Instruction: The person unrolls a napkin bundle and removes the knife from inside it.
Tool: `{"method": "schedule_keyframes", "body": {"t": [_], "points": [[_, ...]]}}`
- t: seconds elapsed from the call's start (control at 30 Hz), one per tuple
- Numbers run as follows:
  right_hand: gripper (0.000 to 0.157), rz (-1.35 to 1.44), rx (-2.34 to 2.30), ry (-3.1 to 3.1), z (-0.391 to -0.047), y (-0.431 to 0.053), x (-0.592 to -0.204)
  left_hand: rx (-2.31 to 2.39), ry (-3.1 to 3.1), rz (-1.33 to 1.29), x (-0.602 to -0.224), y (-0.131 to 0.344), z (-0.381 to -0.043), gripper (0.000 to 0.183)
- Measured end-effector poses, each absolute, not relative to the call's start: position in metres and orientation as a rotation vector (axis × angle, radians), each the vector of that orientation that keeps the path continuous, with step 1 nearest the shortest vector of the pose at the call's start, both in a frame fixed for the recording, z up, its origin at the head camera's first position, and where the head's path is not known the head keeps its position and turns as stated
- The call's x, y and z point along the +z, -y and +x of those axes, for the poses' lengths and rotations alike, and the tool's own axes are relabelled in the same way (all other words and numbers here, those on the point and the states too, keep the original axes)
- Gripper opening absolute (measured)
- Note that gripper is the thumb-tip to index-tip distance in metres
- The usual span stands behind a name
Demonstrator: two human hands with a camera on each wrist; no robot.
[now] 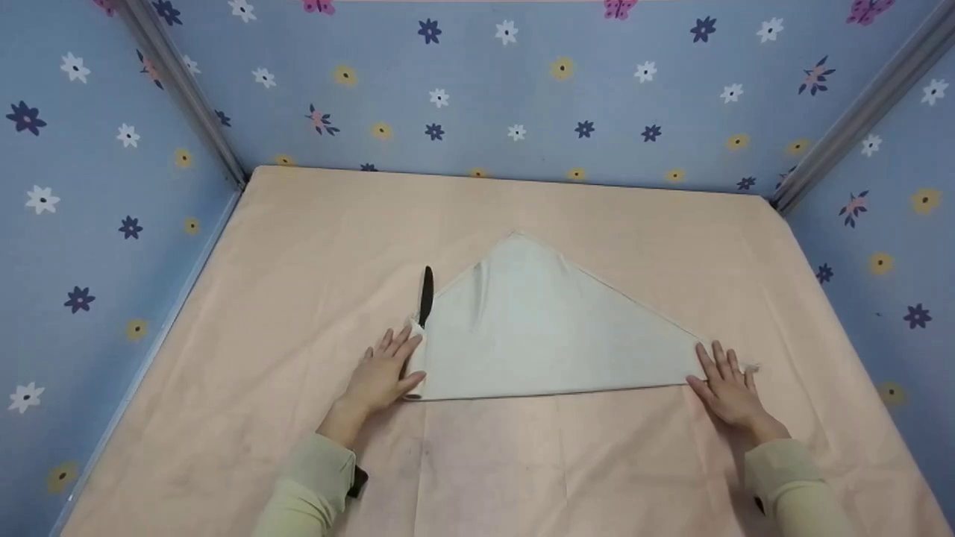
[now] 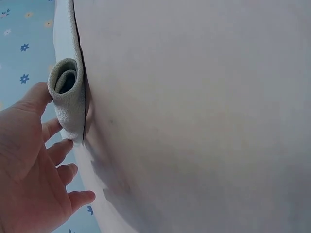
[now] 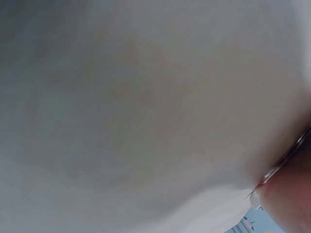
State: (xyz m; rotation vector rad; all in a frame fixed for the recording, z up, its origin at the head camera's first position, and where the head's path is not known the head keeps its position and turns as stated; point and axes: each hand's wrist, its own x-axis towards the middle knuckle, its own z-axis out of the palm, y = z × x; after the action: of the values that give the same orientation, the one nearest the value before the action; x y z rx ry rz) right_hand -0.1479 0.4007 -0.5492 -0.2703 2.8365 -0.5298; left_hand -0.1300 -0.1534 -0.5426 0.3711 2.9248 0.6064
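Observation:
A pale cloth napkin (image 1: 552, 321) lies folded into a wide triangle, its point toward the back. Its left end is rolled up, and a black knife (image 1: 427, 294) juts from the far end of that roll. My left hand (image 1: 380, 373) rests along the roll with fingers stretched out. In the left wrist view the thumb of my left hand (image 2: 29, 160) touches the hollow near end of the roll (image 2: 68, 97). My right hand (image 1: 731, 391) presses flat on the napkin's right corner, fingers spread. The right wrist view is mostly blurred, with part of my right hand (image 3: 286, 194) at its edge.
A peach cloth (image 1: 298, 246) with light creases covers the table. Blue floral panels (image 1: 477, 97) stand at the back and both sides, joined by grey metal posts (image 1: 186, 89). A small loose tip (image 1: 752, 367) of the napkin shows beyond my right fingers.

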Motion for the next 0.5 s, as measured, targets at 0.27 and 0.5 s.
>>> {"method": "schedule_keyframes", "body": {"t": [0.27,0.5], "points": [[0.066,-0.272,-0.518,-2.842,-0.1478,-0.4010,-0.5498,0.605,-2.900,0.336,-0.5447,0.1577,-0.1294,0.061],[0.066,-0.282,-0.505,-2.855,-0.1475,-0.4007,-0.5504,0.608,-2.879,0.321,-0.5426,0.1592,-0.1284,0.060]]}}
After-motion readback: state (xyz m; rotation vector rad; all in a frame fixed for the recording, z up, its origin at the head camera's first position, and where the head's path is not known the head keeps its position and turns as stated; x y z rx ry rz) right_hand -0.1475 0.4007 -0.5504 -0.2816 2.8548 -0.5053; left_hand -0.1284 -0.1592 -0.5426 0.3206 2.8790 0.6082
